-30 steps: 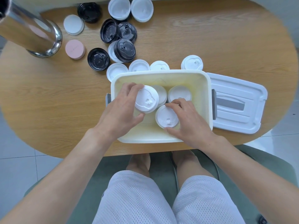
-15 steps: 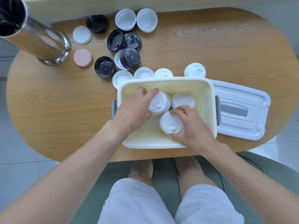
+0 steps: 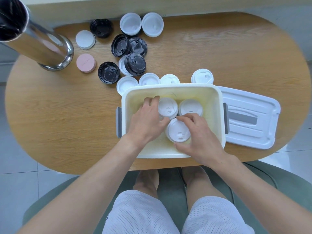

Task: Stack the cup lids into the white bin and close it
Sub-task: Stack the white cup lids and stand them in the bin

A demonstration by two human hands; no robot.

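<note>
The white bin stands open near the table's front edge. Inside it are three white lid stacks. My left hand grips the back-left stack with fingers curled round its far side. My right hand holds the front stack between thumb and fingers. A third stack stands at the back right, untouched. The bin's white cover lies flat on the table to the right of the bin.
Loose white lids line the bin's far side, one further right. Black lids, two upturned white lids, a flat white lid and a pink lid lie at the back left, beside a steel cylinder.
My left hand has lowered its white lid onto the back-left stack in the bin. My right hand has stayed on the front stack. The camera has tilted, showing more of the table's far side.
</note>
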